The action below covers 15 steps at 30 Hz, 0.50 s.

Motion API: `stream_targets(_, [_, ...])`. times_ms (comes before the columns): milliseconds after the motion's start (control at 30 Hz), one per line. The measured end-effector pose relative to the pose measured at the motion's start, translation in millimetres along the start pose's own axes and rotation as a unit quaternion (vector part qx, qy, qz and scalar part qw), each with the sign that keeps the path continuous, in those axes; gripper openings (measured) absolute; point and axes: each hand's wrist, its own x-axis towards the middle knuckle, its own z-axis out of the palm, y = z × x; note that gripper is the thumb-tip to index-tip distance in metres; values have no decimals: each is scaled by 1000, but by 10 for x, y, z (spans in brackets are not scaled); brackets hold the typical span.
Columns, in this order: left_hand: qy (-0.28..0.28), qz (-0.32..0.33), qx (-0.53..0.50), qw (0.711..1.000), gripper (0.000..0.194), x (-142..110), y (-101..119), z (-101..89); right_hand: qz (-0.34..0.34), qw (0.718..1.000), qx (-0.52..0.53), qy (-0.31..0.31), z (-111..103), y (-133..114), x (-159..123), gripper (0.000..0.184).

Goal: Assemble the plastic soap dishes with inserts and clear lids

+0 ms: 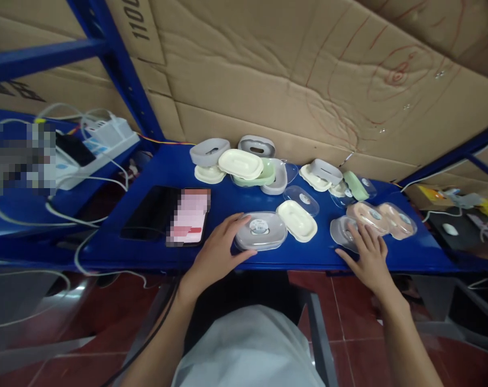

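Observation:
My left hand (pixel 221 246) curves round the left end of a grey soap box (pixel 270 242) with a clear lid and a round label. Its thumb lies along the front and its fingers along the back. Right of that box, a cream soap tray (pixel 297 220) touches or nearly touches it. Over a smaller-looking grey soap box (pixel 340 231), my right hand (pixel 368 252) rests its fingers, spread with the thumb apart; they partly cover it. Just behind are two peach soap boxes (pixel 367 214) under clear lids.
Grey, cream and green soap dish parts (pixel 241 164) lie piled at the back of the blue table (pixel 227 201). More parts (pixel 326 171) and a clear lid (pixel 302 199) lie to the right. A phone (pixel 191 215) lies left. Cables and a power strip (pixel 98 156) occupy the far left.

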Motion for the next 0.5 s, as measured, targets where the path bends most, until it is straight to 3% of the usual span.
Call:
stream_targets(100, [-2, -3, 7, 1000, 76, 4, 11, 13, 24, 1000, 7, 9, 27, 96, -133, 68])
stream_targets(200, [-3, -10, 10, 1000, 75, 6, 32, 13, 44, 997, 52, 41, -22, 298, -78, 69])
stream_targets(267, [-4, -10, 9, 1000, 74, 8, 37, 11, 108, 986, 79, 95, -70, 601, 42, 66])
stream_targets(333, [-7, -7, 11, 1000, 75, 10, 30, 10, 228, 960, 65, 149, -109, 1003, 205, 69])
stream_targets(367, [-8, -6, 12, 1000, 75, 12, 25, 11, 282, 948, 43, 144, -120, 1209, 295, 74])
stream_targets(433, [-7, -5, 13, 1000, 75, 15, 14, 15, 320, 939, 30, 122, -123, 1564, 479, 84])
stream_targets(500, [-6, -7, 12, 1000, 74, 18, 8, 20, 290, 951, 28, 101, -98, 1791, 656, 88])
